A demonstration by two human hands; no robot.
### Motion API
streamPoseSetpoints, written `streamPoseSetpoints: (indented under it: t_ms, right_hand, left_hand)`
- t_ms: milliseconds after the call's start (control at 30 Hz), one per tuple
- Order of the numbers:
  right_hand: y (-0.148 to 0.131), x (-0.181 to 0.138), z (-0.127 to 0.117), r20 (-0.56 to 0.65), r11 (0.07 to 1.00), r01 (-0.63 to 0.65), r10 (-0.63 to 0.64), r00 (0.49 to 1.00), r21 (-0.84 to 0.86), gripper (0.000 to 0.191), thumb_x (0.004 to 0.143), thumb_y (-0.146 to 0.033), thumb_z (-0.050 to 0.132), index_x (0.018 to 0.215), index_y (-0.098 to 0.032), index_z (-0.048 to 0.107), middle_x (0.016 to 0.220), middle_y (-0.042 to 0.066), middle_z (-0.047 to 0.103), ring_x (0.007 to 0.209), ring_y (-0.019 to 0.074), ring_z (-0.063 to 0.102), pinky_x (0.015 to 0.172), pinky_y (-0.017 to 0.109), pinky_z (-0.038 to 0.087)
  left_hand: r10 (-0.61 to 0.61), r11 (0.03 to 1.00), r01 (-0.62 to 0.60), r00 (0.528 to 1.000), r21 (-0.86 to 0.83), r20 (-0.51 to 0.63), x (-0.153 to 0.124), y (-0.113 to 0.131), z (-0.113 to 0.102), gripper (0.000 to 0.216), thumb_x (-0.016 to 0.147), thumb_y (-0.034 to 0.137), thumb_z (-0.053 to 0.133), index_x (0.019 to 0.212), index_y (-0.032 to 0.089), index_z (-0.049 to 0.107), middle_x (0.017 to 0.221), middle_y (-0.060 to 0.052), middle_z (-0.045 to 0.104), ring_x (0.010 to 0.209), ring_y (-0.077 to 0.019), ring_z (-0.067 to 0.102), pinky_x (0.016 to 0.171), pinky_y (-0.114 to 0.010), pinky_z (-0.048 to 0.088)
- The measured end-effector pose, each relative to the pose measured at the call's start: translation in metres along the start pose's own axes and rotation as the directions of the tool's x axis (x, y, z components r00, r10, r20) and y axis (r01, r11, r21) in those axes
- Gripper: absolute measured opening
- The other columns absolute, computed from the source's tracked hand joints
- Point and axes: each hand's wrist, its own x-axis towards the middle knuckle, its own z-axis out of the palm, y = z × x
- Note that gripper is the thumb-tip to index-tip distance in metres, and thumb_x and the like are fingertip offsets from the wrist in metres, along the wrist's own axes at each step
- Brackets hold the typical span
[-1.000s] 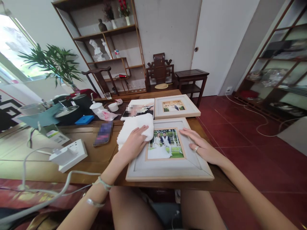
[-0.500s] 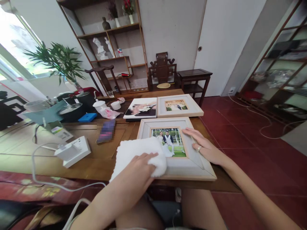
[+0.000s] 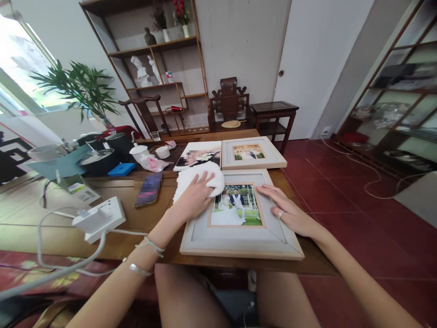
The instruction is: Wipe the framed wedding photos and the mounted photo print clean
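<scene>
A wooden picture frame [image 3: 239, 258] with a pale grey mount lies flat at the table's front edge, around a photo [image 3: 235, 207] of two people. Over its upper left corner, my left hand [image 3: 196, 193] presses a white fluffy cloth [image 3: 182, 180], holding it under bent, slightly spread fingers. The cloth hides that corner and hangs past the frame's left side. My right hand [image 3: 285, 212] rests on the frame's right side with fingers stretched out flat, a ring on one finger.
Behind lie a second frame [image 3: 273, 158] and a photo panel [image 3: 184, 159]. A phone [image 3: 148, 189], a blue box [image 3: 121, 169], a power strip [image 3: 102, 221] with white cables, a white cup [image 3: 139, 153] and dark pots [image 3: 99, 160] stand left. Beyond is a side table [image 3: 275, 108].
My left hand has slid the cloth up and away from me, from the frame's lower left to its upper left corner, uncovering the photo. The right hand stays put.
</scene>
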Motion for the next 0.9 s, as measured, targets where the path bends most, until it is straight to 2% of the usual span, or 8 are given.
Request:
streamPoseSetpoints:
  t_ms: [133,267,367,400,500,600,700,900]
  right_hand:
    - [-0.002,0.001,0.001,-0.02,1.0,-0.013,0.013,1.0,0.008,0.059,0.086,-0.016,0.038,0.142,-0.034,0.032,0.147,0.004,0.032,0.139,0.0262,0.022,0.113,0.053,0.017]
    - [-0.002,0.001,0.001,-0.026,1.0,-0.019,0.019,0.999,0.007,0.058,0.086,-0.016,0.038,0.141,-0.033,0.033,0.147,0.004,0.032,0.139,0.0258,0.022,0.114,0.052,0.016]
    - [-0.002,0.001,0.001,-0.024,1.0,-0.022,0.022,0.999,-0.001,0.058,0.086,-0.016,0.039,0.141,-0.034,0.033,0.147,0.004,0.032,0.139,0.0253,0.023,0.114,0.051,0.016]
    - [-0.002,0.001,0.0,-0.021,1.0,-0.025,0.025,0.999,-0.003,0.058,0.086,-0.016,0.039,0.141,-0.034,0.033,0.147,0.004,0.032,0.139,0.0251,0.023,0.114,0.051,0.016]
    - [-0.002,0.0,0.0,-0.01,0.999,-0.031,0.031,0.999,-0.01,0.058,0.086,-0.017,0.039,0.141,-0.034,0.033,0.147,0.003,0.031,0.139,0.0248,0.022,0.114,0.051,0.016]
    - [-0.003,0.0,-0.001,-0.009,1.0,-0.021,0.02,1.0,-0.018,0.059,0.085,-0.017,0.04,0.141,-0.035,0.033,0.148,0.003,0.031,0.139,0.0256,0.022,0.114,0.051,0.017]
    - [-0.003,0.0,0.0,-0.016,1.0,-0.015,0.015,1.0,-0.016,0.059,0.085,-0.017,0.04,0.141,-0.035,0.032,0.148,0.003,0.031,0.139,0.0258,0.022,0.114,0.051,0.017]
    - [-0.002,0.0,-0.001,-0.01,1.0,0.007,-0.007,1.0,-0.003,0.06,0.085,-0.017,0.039,0.142,-0.035,0.031,0.148,0.003,0.031,0.139,0.0256,0.021,0.113,0.052,0.017]
  left_hand:
    - [0.058,0.997,-0.054,0.995,-0.047,0.08,-0.01,0.005,-0.008,0.027,0.088,0.012,0.041,0.102,0.011,0.065,0.146,-0.014,0.039,0.139,-0.0298,0.026,0.112,-0.05,0.025]
    - [0.121,0.99,-0.107,0.979,-0.091,0.163,-0.048,0.031,-0.019,0.022,0.088,0.014,0.046,0.095,0.012,0.067,0.144,-0.014,0.042,0.138,-0.0281,0.029,0.112,-0.048,0.026]
    - [0.223,0.973,-0.214,0.97,-0.09,0.1,-0.084,0.054,-0.027,0.021,0.086,0.014,0.05,0.098,0.017,0.067,0.143,-0.009,0.045,0.138,-0.0253,0.03,0.113,-0.043,0.027]
    - [0.237,0.97,-0.232,0.969,-0.071,0.068,-0.094,0.061,-0.03,0.024,0.086,0.014,0.051,0.104,0.017,0.066,0.143,-0.009,0.045,0.138,-0.0249,0.03,0.113,-0.042,0.027]
    - [0.227,0.974,-0.226,0.974,-0.032,0.024,-0.109,0.073,-0.033,0.028,0.084,0.014,0.053,0.11,0.018,0.064,0.144,-0.008,0.044,0.136,-0.0248,0.034,0.113,-0.04,0.028]
    - [0.182,0.983,-0.18,0.981,-0.03,0.063,-0.101,0.069,-0.026,0.024,0.079,0.01,0.055,0.099,0.018,0.068,0.145,-0.009,0.041,0.135,-0.0288,0.036,0.111,-0.045,0.031]
    - [0.077,0.997,-0.078,0.996,0.005,0.053,-0.077,0.05,-0.012,0.023,0.078,0.005,0.054,0.087,0.017,0.071,0.146,-0.01,0.039,0.136,-0.0317,0.032,0.11,-0.051,0.031]
    - [-0.023,0.998,0.024,1.0,0.056,-0.018,-0.021,0.004,0.002,0.03,0.083,0.003,0.046,0.101,0.013,0.068,0.151,-0.012,0.029,0.138,-0.0296,0.027,0.11,-0.047,0.031]
